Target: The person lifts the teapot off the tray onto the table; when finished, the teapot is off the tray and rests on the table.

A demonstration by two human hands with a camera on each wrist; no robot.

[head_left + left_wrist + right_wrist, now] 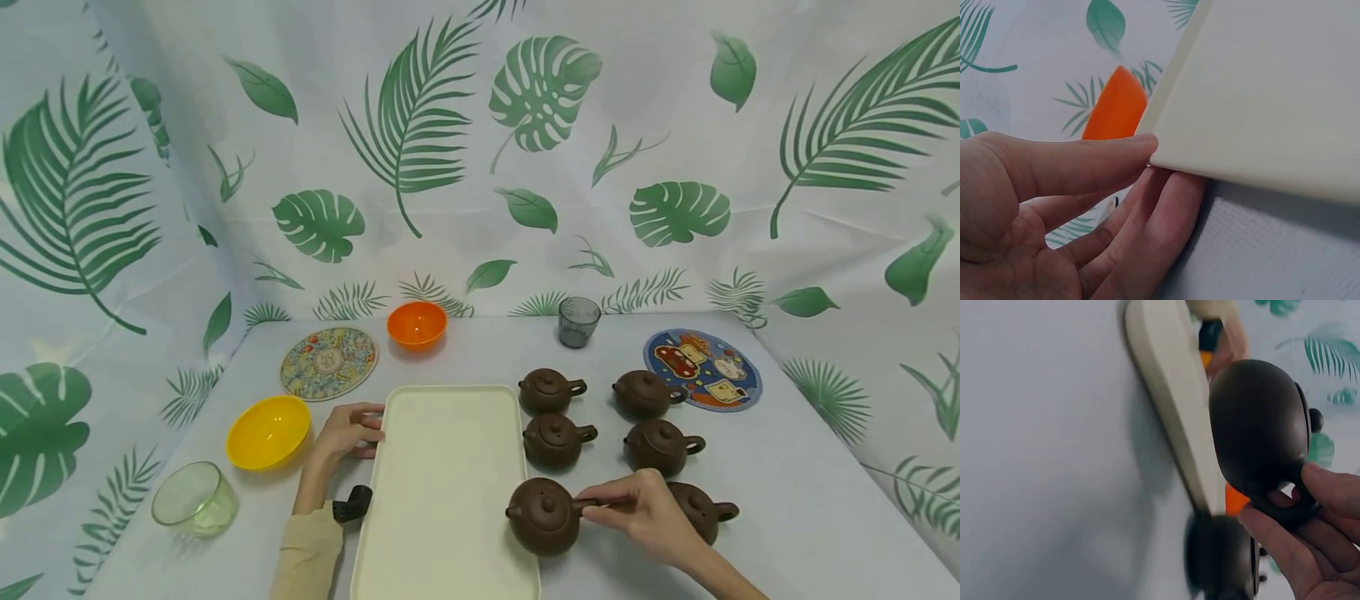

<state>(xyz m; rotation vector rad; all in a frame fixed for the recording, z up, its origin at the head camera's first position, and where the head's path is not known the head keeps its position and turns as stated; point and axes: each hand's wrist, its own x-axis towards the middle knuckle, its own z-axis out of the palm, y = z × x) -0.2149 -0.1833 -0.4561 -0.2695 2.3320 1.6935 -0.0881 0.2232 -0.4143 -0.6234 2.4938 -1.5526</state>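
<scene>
My right hand (647,510) grips a dark brown teapot (546,517) by its loop handle, fingers through and around it. The teapot hangs over the right rim of a cream rectangular tray (450,475), spout toward the left. In the right wrist view the teapot (1260,422) is held above the table beside the tray's edge. My left hand (351,433) pinches the tray's left edge; in the left wrist view its thumb (1141,147) lies at the rim and the other fingers sit beneath. The tray's surface bears nothing.
Several more brown teapots (558,442) stand in two columns right of the tray. Left are a yellow bowl (268,433) and a clear glass (197,504). Behind are an orange bowl (417,327), a grey glass (578,323), a patterned round mat (330,364) and a blue round mat (705,371).
</scene>
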